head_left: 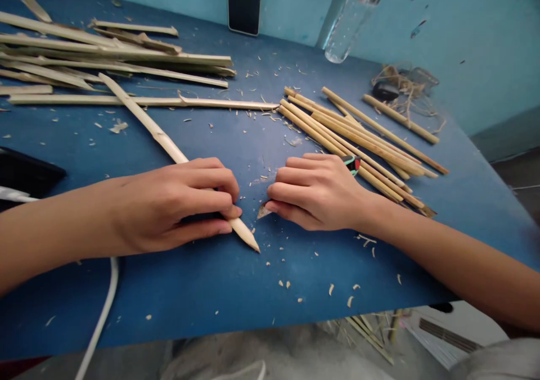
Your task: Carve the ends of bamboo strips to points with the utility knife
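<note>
Pale curled shavings (331,289) dot the blue flat tabletop (236,307) inside its front edge. Beyond, the left hand (192,203) pinches a pale, pointed wooden stick (159,137); the right hand (314,191) grips a black-and-green-handled knife (352,164), a narrow gap between. Round tan sticks (367,141) lie just behind it.

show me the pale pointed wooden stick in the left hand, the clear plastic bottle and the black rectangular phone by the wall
Pale pointed wooden stick (145,121): head view, upper shaft.
Clear plastic bottle (343,33): head view, lower body.
Black rectangular phone (244,4): head view, dark screen.
</note>
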Tool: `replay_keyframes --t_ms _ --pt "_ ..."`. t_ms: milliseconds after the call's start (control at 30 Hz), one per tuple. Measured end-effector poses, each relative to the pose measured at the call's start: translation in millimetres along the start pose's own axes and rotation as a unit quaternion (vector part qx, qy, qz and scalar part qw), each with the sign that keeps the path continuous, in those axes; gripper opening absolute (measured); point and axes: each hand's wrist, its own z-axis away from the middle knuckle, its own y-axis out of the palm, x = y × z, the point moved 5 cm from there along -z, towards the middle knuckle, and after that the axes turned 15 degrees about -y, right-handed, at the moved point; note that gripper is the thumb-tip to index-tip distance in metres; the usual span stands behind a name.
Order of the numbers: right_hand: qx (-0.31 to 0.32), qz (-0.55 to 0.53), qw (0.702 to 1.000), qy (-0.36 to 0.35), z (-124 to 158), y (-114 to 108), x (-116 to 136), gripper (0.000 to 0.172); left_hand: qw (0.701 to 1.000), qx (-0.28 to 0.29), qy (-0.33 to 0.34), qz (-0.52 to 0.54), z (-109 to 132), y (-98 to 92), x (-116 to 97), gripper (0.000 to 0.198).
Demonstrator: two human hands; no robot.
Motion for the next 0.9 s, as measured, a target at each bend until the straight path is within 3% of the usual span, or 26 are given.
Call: replay_keyframes --t_ms 233,467,667,800,900 --pt "-0.01 0.043 0.999 -0.018 0 -3 2 0.029 0.999 0.026 -0.023 0.014 1 2.5 1 0.016" --pt "-0.063 0.09 0.99 -0.088 5 -9 9 0.015 1.0 0.018 -0.015 -0.015 3 5.6 1 0.014" --pt "-0.064 0.086 0.981 -0.161 4 -12 18 0.019 0.999 0.008 -0.012 -0.037 5 5.1 2 0.016" --pt "-0.085 0.082 0.991 -0.065 5 -12 8 0.022 0.999 0.0 -0.014 -0.034 6 4.1 0 0.015" --pt "-0.037 0.026 0.998 0.035 6 -4 -5 0.037 0.999 0.003 -0.02 -0.038 5 4.4 0 0.015"
